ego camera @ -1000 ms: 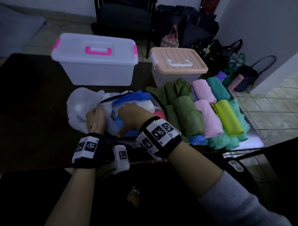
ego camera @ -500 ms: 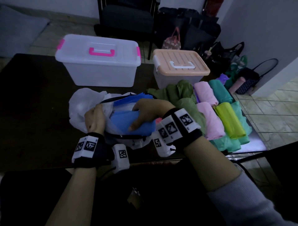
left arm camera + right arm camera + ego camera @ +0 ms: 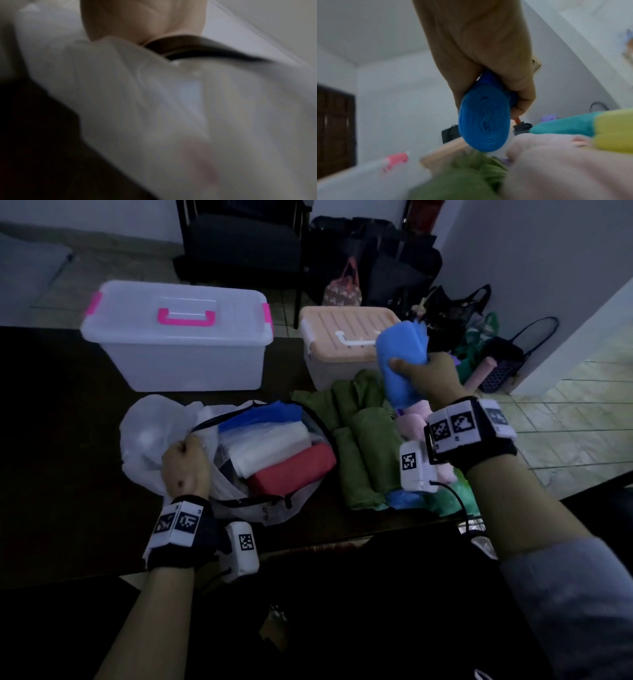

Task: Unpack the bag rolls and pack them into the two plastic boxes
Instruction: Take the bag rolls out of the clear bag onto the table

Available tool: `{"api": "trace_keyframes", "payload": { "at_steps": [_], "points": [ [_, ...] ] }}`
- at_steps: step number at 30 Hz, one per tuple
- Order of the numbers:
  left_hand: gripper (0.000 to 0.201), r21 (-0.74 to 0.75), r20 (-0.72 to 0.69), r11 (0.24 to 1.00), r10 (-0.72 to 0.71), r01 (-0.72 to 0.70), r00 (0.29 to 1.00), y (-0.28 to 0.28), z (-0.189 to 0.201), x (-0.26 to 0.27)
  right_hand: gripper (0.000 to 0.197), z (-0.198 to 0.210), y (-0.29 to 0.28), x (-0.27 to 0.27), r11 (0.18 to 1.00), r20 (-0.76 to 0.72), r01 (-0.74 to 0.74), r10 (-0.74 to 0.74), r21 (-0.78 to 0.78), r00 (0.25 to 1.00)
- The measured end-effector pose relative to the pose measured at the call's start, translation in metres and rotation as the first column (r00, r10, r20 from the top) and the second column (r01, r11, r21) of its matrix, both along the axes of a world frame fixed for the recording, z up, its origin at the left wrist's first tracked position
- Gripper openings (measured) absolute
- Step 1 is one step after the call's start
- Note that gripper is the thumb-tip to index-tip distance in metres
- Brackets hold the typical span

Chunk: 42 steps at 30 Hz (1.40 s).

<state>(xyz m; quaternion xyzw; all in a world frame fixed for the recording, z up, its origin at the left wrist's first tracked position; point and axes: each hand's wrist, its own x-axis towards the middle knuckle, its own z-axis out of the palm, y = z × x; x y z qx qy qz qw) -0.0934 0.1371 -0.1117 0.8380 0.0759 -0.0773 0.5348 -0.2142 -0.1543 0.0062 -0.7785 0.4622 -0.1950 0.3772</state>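
Observation:
My right hand [image 3: 424, 368] grips a blue bag roll [image 3: 402, 357] and holds it in the air above the rolls laid out on the table; its spiral end [image 3: 483, 119] faces the right wrist camera. My left hand [image 3: 185, 460] clutches the rim of the clear zip bag [image 3: 274, 508], which still holds a red roll [image 3: 291, 470], a white roll [image 3: 267, 445] and a blue one [image 3: 260, 416]. Green rolls [image 3: 359, 446] and pink rolls [image 3: 412, 422] lie to the bag's right. Both boxes, one with pink latches [image 3: 178, 337] and one with a peach lid [image 3: 346, 337], stand closed behind.
A crumpled white plastic bag [image 3: 147, 429] lies left of the zip bag. The dark table [image 3: 51, 440] stretches away to the left. Handbags and totes [image 3: 462, 313] sit on the floor behind the table, beside a dark chair [image 3: 239, 244].
My right hand pulled the blue roll out of the zip bag and lifted it up and to the right, over the laid-out rolls. My left hand stayed on the bag's rim.

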Motion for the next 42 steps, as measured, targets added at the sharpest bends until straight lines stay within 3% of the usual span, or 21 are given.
{"api": "trace_keyframes", "payload": {
  "at_steps": [2,5,9,18,23,27,32,35,37,39,42],
  "points": [
    [0.042,0.027,0.010,1.000,-0.010,0.010,1.000,0.000,0.001,-0.002,0.060,-0.009,-0.010,-0.003,0.994,-0.155,0.005,-0.022,-0.110,0.988],
    [0.042,0.038,-0.006,0.999,-0.013,0.013,1.000,-0.002,0.001,0.001,0.062,-0.014,-0.018,0.000,0.995,-0.279,-0.008,-0.019,-0.095,0.960],
    [0.041,0.117,-0.067,0.993,0.004,0.004,0.998,-0.004,0.001,0.005,0.061,-0.017,-0.021,0.008,0.998,-0.327,-0.026,0.006,-0.056,0.945],
    [0.041,0.111,-0.037,0.993,-0.021,0.025,0.999,-0.005,0.001,0.002,0.051,-0.030,-0.030,0.009,0.996,-0.352,-0.026,-0.005,-0.084,0.936],
    [0.041,0.063,0.013,0.998,-0.018,0.017,1.000,-0.001,0.000,-0.001,0.056,-0.028,-0.027,0.011,0.987,-0.462,-0.046,-0.030,-0.152,0.886],
    [0.041,0.051,0.003,0.998,-0.025,0.025,1.000,-0.001,0.001,0.000,0.044,-0.030,-0.029,0.013,0.981,-0.469,-0.114,0.027,-0.159,0.883],
    [0.041,0.045,-0.007,0.998,-0.031,0.031,0.999,0.000,0.000,0.001,0.049,-0.019,-0.020,0.009,0.974,-0.488,-0.119,0.010,-0.192,0.873],
    [0.041,0.049,-0.005,0.998,-0.031,0.031,1.000,0.000,-0.001,0.001,0.041,-0.006,0.006,0.011,0.900,-0.367,-0.207,0.057,-0.384,0.928],
    [0.041,0.053,-0.012,0.998,-0.031,0.032,0.999,0.000,0.001,0.000,0.034,0.004,0.038,0.014,0.840,-0.226,-0.298,0.215,-0.453,0.950],
    [0.040,0.041,-0.013,0.999,-0.030,0.031,0.999,0.000,0.003,-0.002,0.026,0.007,0.075,0.016,0.783,-0.177,-0.467,0.434,-0.410,0.883],
    [0.040,0.023,-0.019,0.999,-0.028,0.028,0.999,0.001,0.004,-0.002,0.024,-0.008,0.119,0.023,0.553,-0.402,-0.787,0.677,-0.275,0.616]
  ]
}}
